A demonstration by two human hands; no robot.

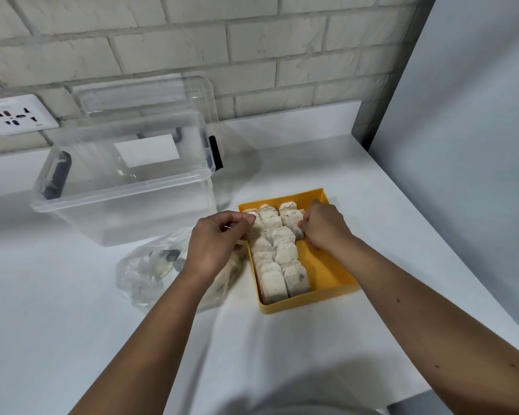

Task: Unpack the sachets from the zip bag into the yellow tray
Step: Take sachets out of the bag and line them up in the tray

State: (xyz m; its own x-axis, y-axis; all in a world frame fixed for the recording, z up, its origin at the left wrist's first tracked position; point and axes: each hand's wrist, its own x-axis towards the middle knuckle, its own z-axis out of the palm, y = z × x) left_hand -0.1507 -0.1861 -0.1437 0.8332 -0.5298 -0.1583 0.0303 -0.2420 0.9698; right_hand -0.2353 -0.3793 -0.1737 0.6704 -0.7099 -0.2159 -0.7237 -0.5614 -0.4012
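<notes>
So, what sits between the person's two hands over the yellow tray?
In the head view, overlapping rows of white paper sachets in the yellow plastic tray fill the gap between the left hand and right hand.

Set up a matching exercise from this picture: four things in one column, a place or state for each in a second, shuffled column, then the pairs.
Things
1. yellow tray
2. zip bag
3. clear box
4. wall socket

Places or states
a. fixed to the brick wall, far left
b. holds rows of sachets
c. crumpled, just left of the tray
d. stands open with no lid on it, behind the bag

Pairs: 1-b, 2-c, 3-d, 4-a
</notes>
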